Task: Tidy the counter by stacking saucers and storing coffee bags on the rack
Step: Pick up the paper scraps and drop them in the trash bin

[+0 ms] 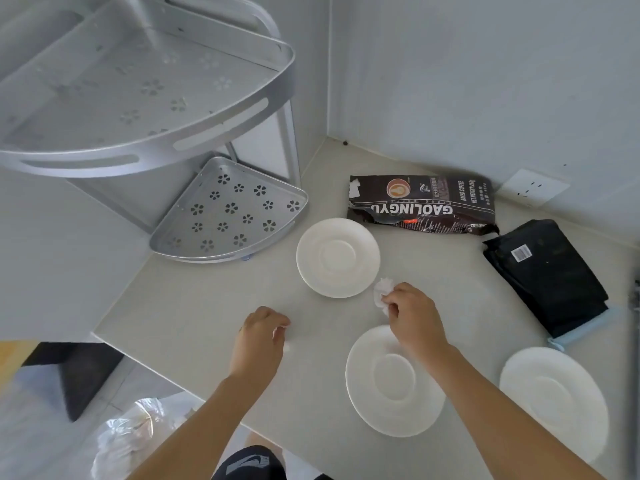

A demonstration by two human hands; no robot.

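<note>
Nothing is stacked or stored: three white round ceramic saucers (pixel 337 257) lie apart, both dark coffee bags (pixel 420 203) wait at one o'clock. Your right hand (pixel 414 318) pinches crumpled white tissue (pixel 382 292); your left hand (pixel 258 337) pinches a scrap.

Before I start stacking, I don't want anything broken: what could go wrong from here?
The near saucer sits close to the counter edge, under your right hand's forearm; a careless sweep might push it off. That hand is pinching a crumpled tissue, so gripping a saucer with it may be less secure.
</note>
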